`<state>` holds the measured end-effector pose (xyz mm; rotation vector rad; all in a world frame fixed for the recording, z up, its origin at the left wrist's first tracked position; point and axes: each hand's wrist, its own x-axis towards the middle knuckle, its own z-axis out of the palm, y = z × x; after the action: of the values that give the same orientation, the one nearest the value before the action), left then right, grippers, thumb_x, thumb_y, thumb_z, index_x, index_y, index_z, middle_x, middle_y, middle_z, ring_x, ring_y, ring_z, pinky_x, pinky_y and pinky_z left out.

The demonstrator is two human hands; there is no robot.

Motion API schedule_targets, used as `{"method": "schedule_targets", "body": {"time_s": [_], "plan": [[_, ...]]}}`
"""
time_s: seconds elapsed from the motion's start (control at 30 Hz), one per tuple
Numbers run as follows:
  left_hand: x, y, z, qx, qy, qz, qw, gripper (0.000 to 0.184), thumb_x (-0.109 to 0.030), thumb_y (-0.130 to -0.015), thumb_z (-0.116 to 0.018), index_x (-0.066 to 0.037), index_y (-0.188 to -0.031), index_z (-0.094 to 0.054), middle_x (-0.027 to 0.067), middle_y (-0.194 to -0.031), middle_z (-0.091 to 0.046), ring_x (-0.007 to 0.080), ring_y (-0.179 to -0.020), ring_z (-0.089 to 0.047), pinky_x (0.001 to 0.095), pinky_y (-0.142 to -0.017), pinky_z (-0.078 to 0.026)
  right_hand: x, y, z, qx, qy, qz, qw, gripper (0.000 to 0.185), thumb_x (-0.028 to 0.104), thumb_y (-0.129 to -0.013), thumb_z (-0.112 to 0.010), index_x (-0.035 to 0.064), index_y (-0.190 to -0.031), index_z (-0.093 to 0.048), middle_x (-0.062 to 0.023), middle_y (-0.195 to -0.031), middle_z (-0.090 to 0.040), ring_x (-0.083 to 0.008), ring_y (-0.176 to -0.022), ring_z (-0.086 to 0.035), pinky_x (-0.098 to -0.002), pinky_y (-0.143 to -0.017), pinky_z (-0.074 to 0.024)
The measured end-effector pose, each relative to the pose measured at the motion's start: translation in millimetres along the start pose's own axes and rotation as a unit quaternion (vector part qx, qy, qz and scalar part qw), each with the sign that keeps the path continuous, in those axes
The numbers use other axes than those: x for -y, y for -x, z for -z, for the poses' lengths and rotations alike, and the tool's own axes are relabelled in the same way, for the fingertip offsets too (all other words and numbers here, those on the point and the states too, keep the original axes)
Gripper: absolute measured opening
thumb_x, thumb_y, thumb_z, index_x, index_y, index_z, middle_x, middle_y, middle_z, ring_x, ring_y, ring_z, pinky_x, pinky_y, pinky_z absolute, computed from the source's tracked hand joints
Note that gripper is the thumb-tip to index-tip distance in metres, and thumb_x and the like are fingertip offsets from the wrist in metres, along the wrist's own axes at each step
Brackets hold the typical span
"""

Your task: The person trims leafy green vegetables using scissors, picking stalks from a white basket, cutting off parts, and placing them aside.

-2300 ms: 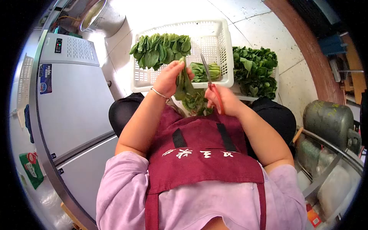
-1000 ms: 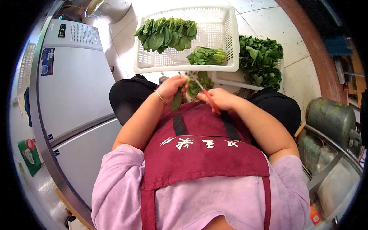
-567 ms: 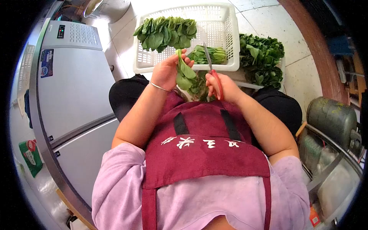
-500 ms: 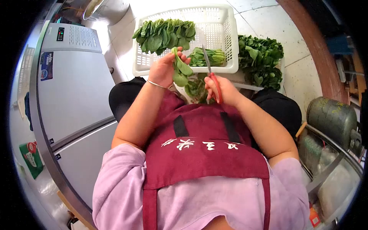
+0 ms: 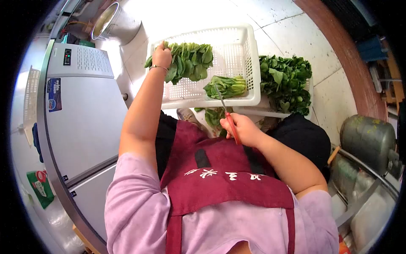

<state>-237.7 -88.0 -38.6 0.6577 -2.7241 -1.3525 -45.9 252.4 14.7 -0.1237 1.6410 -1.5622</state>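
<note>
Left hand (image 5: pixel 162 57) is at the left end of the row of greens (image 5: pixel 192 61) in the white basket (image 5: pixel 254 72), fingers curled, can't tell if they pinch a stem; right hand (image 5: pixel 245 129) is gripping the red-handled scissors (image 5: pixel 229 117), blades over the near rim. I'd keep stem ends flush with the row and blades clear of the small bunch (image 5: pixel 228 86). Row's long axis runs left-right, stems away from the person, leaves toward; scissors run near-far, tips away and slightly left.
</note>
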Motion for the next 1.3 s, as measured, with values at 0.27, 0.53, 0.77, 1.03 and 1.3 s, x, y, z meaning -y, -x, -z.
{"method": "schedule_targets", "body": {"time_s": [0.27, 0.53, 0.77, 1.03, 1.3], "plan": [[-2.7, -25.6, -10.1, 0.034, -0.476, 0.005, 0.879, 0.047, -0.018, -0.085, -0.044, -0.004, -0.13, -0.044, 0.0171, -0.119, -0.055, 0.0305, -0.111, -0.052, 0.0418, -0.095, -0.039, 4.5, -6.5, 4.4, -0.01, 0.037, -0.007, 0.999, 0.039, 0.038, -0.089, -0.055, 0.0007, -0.079, -0.056, -0.0082, -0.064, -0.057, -0.0179, -0.058, -0.054, -0.0321, -0.058, -0.0441], [-28.3, 19.3, -50.7, -0.101, -0.374, -0.262, 0.884, 0.037, -0.022, -0.082, -0.052, -0.006, -0.115, -0.055, 0.0124, -0.123, -0.051, 0.0302, -0.117, -0.044, 0.0402, -0.099, -0.034, 2.3, -3.3, 2.1, -0.016, 0.005, 0.039, 0.999, 0.035, 0.034, -0.088, -0.057, 0.0006, -0.08, -0.054, -0.0094, -0.065, -0.057, -0.0189, -0.059, -0.053, -0.0323, -0.059, -0.0435], [-58.2, 95.7, -135.5, 0.347, -0.278, -0.382, 0.81, 0.035, -0.035, -0.078, -0.066, -0.008, -0.1, -0.063, 0.0128, -0.108, -0.059, 0.0297, -0.104, -0.053, 0.0393, -0.091, -0.042, 19.3, 7.4, 3.1, -0.029, 0.002, 0.114, 0.993, 0.027, 0.024, -0.084, -0.062, 0.0001, -0.081, -0.051, -0.0122, -0.069, -0.056, -0.0204, -0.062, -0.053, -0.0327, -0.061, -0.0439], [-57.1, 130.6, -166.8, 0.305, -0.393, -0.417, 0.761, 0.049, -0.037, -0.067, -0.073, -0.006, -0.1, -0.055, 0.0135, -0.103, -0.052, 0.0304, -0.102, -0.051, 0.0399, -0.088, -0.043, 12.6, 8.5, 4.5, -0.008, 0.031, 0.136, 0.99, 0.015, 0.017, -0.088, -0.057, 0.0036, -0.086, -0.051, 0.0016, -0.069, -0.051, -0.006, -0.061, -0.045, -0.0225, -0.057, -0.0398], [-40.1, 118.7, -163.3, 0.302, -0.26, -0.362, 0.843, 0.03, -0.03, -0.071, -0.07, -0.006, -0.084, -0.059, 0.0143, -0.093, -0.057, 0.033, -0.096, -0.052, 0.0394, -0.086, -0.043, 14.9, 11.4, 4.1, -0.052, 0.111, 0.137, 0.983, 0.024, 0.024, -0.085, -0.06, 0.0012, -0.083, -0.052, -0.0108, -0.069, -0.056, -0.0184, -0.062, -0.052, -0.032, -0.061, -0.044]]}}
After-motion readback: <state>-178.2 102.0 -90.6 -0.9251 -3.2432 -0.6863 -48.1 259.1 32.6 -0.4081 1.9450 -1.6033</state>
